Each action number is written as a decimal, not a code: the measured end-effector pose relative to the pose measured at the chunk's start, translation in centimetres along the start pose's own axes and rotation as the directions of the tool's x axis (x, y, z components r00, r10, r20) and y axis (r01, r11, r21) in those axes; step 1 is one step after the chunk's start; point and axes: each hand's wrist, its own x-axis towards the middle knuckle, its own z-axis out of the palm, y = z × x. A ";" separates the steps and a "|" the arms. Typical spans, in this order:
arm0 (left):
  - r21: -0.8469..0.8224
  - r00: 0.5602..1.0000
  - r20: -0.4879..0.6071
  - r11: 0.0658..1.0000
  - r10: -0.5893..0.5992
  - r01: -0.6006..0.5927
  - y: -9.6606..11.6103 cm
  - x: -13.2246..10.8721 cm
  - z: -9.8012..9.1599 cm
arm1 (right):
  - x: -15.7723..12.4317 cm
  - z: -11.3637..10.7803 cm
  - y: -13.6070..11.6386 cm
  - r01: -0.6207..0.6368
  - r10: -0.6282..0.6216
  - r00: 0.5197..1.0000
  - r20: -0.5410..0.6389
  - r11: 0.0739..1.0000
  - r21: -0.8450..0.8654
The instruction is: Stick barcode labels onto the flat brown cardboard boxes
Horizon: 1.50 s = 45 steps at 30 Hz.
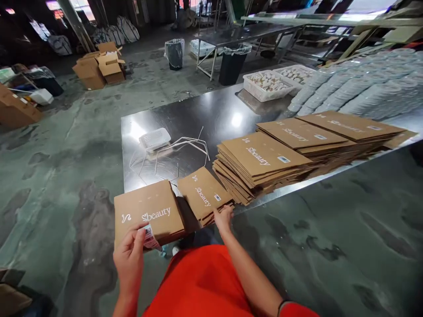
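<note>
At the near left corner of the metal table, my left hand [130,244] pinches a printed label strip [151,238] with a barcode between thumb and fingers. The strip hangs against the front edge of a pile of flat brown cardboard boxes [148,200] printed "Sbeauty". My right hand [224,219] is closed on the near edge of a smaller stack of flat cardboard boxes [201,193], whose top one carries a small label. This stack lies between the left pile and a taller row of cardboard stacks [264,154] to the right. My right fingertips are partly hidden under the edge.
Behind the boxes, a white plastic basket [155,139] and loose white straps [188,141] lie on the metal table [211,110]. White crates [267,85] of small items and wrapped stacks [363,83] stand at the far right. Bins [234,66] and open cartons [99,68] are on the floor.
</note>
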 end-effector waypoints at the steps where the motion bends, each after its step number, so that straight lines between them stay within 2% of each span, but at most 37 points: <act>1: -0.004 1.000 0.009 1.000 -0.004 0.004 0.1 -0.1 0.3 | -0.6 0.0 -0.9 -0.003 0.003 1.000 -0.017 0.999 -0.036; 2: -0.013 1.000 0.012 1.000 0.002 -0.002 0.3 -0.2 0.7 | -1.4 0.1 -2.2 0.006 -0.006 1.000 0.016 0.999 -0.039; 4: -0.046 1.000 0.009 0.999 0.022 -0.022 0.8 -0.4 1.5 | -4.0 0.7 -5.6 0.068 -0.073 0.972 0.222 0.997 0.029; 5: -0.065 1.000 0.011 0.997 0.029 -0.029 1.0 -0.5 1.9 | -5.6 1.0 -7.5 0.117 -0.157 0.891 0.427 0.986 0.118; 6: -0.087 0.999 0.013 0.996 0.033 -0.032 1.2 -0.6 2.3 | -7.3 1.4 -9.3 0.136 -0.238 0.761 0.603 0.968 0.211; 7: -0.106 0.999 0.013 0.994 0.033 -0.032 1.3 -0.7 2.5 | -9.0 1.8 -10.9 0.128 -0.298 0.635 0.713 0.951 0.283; 8: -0.125 0.999 0.016 0.992 0.030 -0.028 1.4 -0.7 2.6 | -10.5 2.2 -12.3 0.088 -0.322 0.550 0.771 0.940 0.330; 9: -0.143 0.999 0.022 0.989 0.025 -0.021 1.4 -0.8 2.6 | -11.8 2.5 -13.5 0.039 -0.325 0.518 0.792 0.933 0.357; 10: -0.163 0.999 0.033 0.987 0.014 -0.008 1.4 -0.9 2.6 | -12.7 2.7 -14.3 -0.004 -0.318 0.512 0.798 0.928 0.372; 13: -0.258 0.995 0.081 0.964 -0.051 0.071 1.2 -1.1 2.0 | -13.6 3.0 -15.2 -0.065 -0.284 0.527 0.801 0.926 0.371; 17: -0.341 0.979 0.166 0.925 -0.117 0.168 0.7 -1.3 1.6 | -12.8 3.0 -14.7 0.003 -0.277 0.498 0.822 0.948 0.317; 21: -0.255 0.982 0.178 0.961 -0.057 0.102 0.2 -1.2 1.9 | -12.7 3.1 -14.3 0.092 -0.316 0.476 0.821 0.946 0.311; 23: -0.178 0.985 0.171 0.983 -0.017 0.047 0.1 -1.2 2.1 | -13.0 3.1 -14.3 0.185 -0.354 0.476 0.805 0.935 0.302; 25: -0.103 0.990 0.144 0.994 -0.003 0.018 0.1 -1.2 2.3 | -13.4 3.1 -14.3 0.306 -0.403 0.509 0.760 0.911 0.278; 28: -0.042 0.994 0.104 0.998 -0.040 0.044 0.2 -1.2 2.4 | -13.2 3.5 -14.2 0.433 -0.473 0.554 0.685 0.867 0.249; 30: -0.026 0.993 0.085 0.996 -0.080 0.083 0.0 -1.1 2.2 | -12.0 4.2 -14.0 0.438 -0.486 0.596 0.639 0.864 0.248; 32: -0.020 0.990 0.075 0.992 -0.120 0.122 -0.6 -0.7 2.0 | -9.9 5.5 -13.7 0.427 -0.464 0.672 0.577 0.879 0.211; 34: -0.048 0.978 0.106 0.982 -0.178 0.184 -1.4 -0.2 1.8 | -7.4 7.1 -13.2 0.428 -0.422 0.742 0.521 0.896 0.118; 35: -0.067 0.967 0.140 0.972 -0.213 0.224 -1.9 0.2 1.8 | -6.2 7.9 -13.0 0.433 -0.398 0.759 0.515 0.900 0.058; 37: -0.077 0.942 0.200 0.954 -0.270 0.290 -2.7 0.9 2.0 | -4.4 9.4 -12.6 0.440 -0.350 0.773 0.529 0.896 -0.051; 39: -0.056 0.930 0.215 0.947 -0.299 0.317 -3.3 1.4 2.2 | -3.6 10.4 -12.3 0.449 -0.317 0.779 0.541 0.884 -0.130; 45: -0.029 0.940 0.201 0.958 -0.274 0.286 -3.7 1.7 2.5 | -3.9 11.4 -12.2 0.493 -0.292 0.787 0.543 0.827 -0.270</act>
